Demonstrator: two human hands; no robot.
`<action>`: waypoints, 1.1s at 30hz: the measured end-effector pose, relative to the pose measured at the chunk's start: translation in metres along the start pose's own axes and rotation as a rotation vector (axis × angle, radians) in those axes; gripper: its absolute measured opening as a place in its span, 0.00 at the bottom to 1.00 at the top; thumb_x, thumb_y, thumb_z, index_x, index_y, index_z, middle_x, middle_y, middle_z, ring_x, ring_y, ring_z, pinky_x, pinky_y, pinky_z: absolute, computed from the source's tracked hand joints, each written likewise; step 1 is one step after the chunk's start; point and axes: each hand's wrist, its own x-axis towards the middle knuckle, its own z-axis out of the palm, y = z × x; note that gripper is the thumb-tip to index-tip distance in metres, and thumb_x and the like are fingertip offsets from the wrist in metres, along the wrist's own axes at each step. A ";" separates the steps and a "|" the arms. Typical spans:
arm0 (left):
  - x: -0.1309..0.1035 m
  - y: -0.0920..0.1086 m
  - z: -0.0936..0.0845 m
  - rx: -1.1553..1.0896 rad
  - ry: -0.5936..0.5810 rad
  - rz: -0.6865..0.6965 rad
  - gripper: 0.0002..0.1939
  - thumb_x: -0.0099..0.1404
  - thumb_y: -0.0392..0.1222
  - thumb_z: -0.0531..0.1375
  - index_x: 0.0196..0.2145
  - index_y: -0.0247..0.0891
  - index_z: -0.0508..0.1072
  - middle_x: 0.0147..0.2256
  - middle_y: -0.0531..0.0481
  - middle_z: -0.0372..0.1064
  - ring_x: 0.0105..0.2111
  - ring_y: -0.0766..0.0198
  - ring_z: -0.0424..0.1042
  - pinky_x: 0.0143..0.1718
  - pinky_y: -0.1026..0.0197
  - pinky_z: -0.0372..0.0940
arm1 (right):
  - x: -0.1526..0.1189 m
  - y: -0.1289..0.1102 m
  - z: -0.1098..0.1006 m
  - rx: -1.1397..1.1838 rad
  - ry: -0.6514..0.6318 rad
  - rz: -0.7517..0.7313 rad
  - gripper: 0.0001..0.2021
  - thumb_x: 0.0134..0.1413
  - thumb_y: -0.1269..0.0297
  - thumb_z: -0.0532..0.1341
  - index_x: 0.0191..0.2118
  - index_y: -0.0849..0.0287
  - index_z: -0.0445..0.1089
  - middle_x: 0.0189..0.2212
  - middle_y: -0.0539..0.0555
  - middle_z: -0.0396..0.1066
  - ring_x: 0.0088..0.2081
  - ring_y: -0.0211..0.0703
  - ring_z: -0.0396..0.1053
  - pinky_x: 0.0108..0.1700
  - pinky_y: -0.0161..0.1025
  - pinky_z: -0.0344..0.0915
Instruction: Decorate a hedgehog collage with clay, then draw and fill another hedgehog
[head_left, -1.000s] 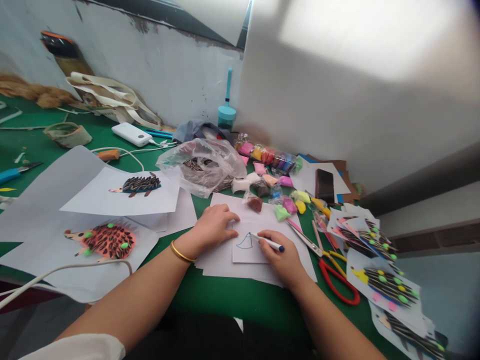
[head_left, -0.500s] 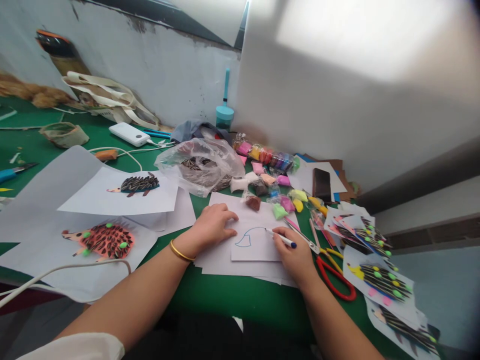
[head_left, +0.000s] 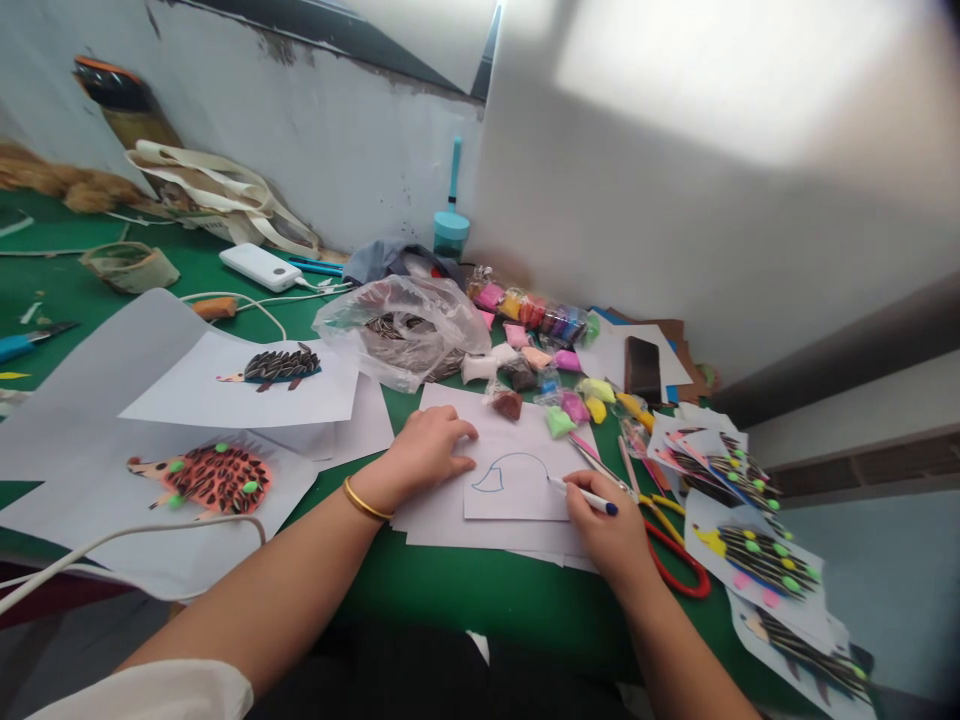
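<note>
Between my hands lies a small sheet of white paper [head_left: 510, 505] on top of larger white sheets [head_left: 442, 535]. A blue outline with a pointed snout shape and a curved back is drawn on it. My right hand [head_left: 607, 515] is closed around a white pen [head_left: 589, 495] with a dark blue end, its tip at the right end of the curve. My left hand [head_left: 431, 445] rests flat on the papers at the sheet's left edge, fingers apart and holding nothing. Red-handled scissors [head_left: 679, 565] lie beside my right wrist, partly hidden by it.
Several packets of coloured clay [head_left: 559, 420] and a clear bag of striped seeds [head_left: 409, 335] lie behind the papers. Hedgehog pictures [head_left: 202, 475] are at left, with more finished cards [head_left: 757, 560] at right. A phone [head_left: 643, 370] and a white cable [head_left: 150, 530] are also on the table.
My right hand has moved right and slightly down with the pen, and the blue curve has grown longer, now bending downward at its right end. My left hand stays in place.
</note>
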 end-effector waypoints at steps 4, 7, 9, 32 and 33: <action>0.000 0.000 0.000 -0.003 0.002 0.001 0.17 0.58 0.50 0.66 0.45 0.47 0.76 0.41 0.48 0.68 0.46 0.53 0.68 0.48 0.53 0.59 | -0.007 -0.004 -0.003 0.033 -0.002 0.002 0.12 0.55 0.57 0.57 0.32 0.57 0.73 0.28 0.52 0.74 0.32 0.46 0.70 0.35 0.39 0.63; 0.000 0.000 0.000 -0.005 0.007 0.004 0.18 0.58 0.50 0.66 0.46 0.48 0.76 0.41 0.48 0.68 0.46 0.53 0.68 0.47 0.53 0.59 | -0.013 -0.011 -0.001 0.103 -0.039 -0.034 0.13 0.56 0.56 0.56 0.33 0.57 0.74 0.27 0.52 0.74 0.31 0.45 0.70 0.33 0.38 0.63; 0.000 0.000 0.001 -0.002 0.010 0.005 0.18 0.57 0.50 0.66 0.46 0.48 0.76 0.41 0.48 0.68 0.46 0.53 0.68 0.47 0.53 0.59 | -0.015 -0.017 0.004 0.146 -0.107 -0.068 0.13 0.56 0.56 0.57 0.35 0.57 0.74 0.28 0.52 0.75 0.31 0.45 0.71 0.33 0.37 0.64; 0.000 0.000 0.001 -0.014 0.004 0.000 0.18 0.57 0.50 0.66 0.46 0.48 0.76 0.41 0.49 0.68 0.47 0.52 0.68 0.48 0.53 0.59 | -0.011 -0.016 0.017 0.226 -0.217 0.005 0.15 0.55 0.53 0.59 0.36 0.58 0.76 0.27 0.53 0.76 0.30 0.47 0.72 0.33 0.38 0.66; 0.001 -0.001 0.001 -0.016 0.003 0.000 0.18 0.57 0.50 0.66 0.45 0.48 0.76 0.41 0.49 0.68 0.47 0.52 0.68 0.48 0.54 0.59 | -0.011 -0.014 0.015 0.226 -0.209 0.023 0.15 0.55 0.53 0.59 0.36 0.58 0.76 0.27 0.53 0.76 0.30 0.47 0.72 0.33 0.38 0.66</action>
